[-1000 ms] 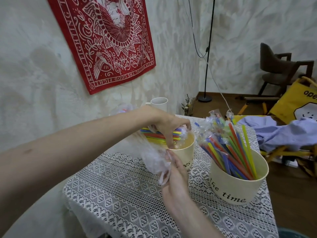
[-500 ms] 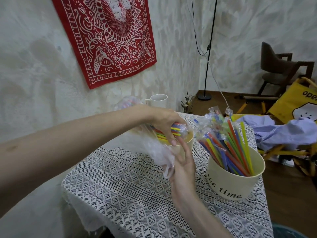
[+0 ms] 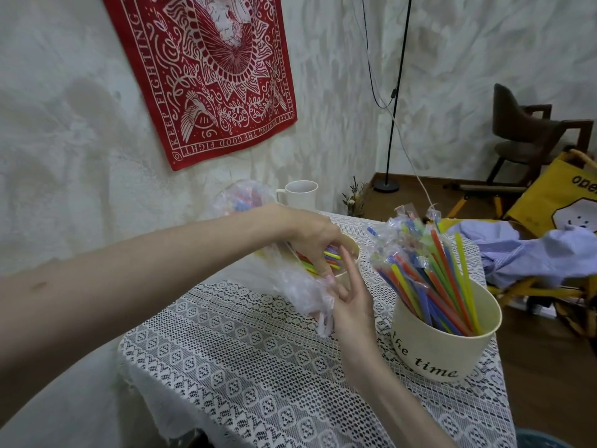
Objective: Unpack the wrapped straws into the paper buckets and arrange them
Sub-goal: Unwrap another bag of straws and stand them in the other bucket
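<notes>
At about nine o'clock of the lace-covered table (image 3: 258, 367), the left hand (image 3: 318, 236) reached in from the left, its fingers curled over a bundle of coloured straws (image 3: 428, 255) that lay across the mouth of the far paper bucket (image 3: 452, 253), itself mostly hidden. A clear plastic wrapper (image 3: 303, 292) trailed from that bundle toward six o'clock. Just beside it, the right hand (image 3: 350, 305) rose from below; its fingers met the loose wrapper, though whether they pinched it could not be told. At three o'clock stood the near paper bucket (image 3: 442, 347), holding upright straws, some in cellophane. The straws looked light, thin, easily bent and slippery together; the film was soft and clingy. Holding the bundle mid-length and drawing the wrapper by its free end seemed the safest grip.
</notes>
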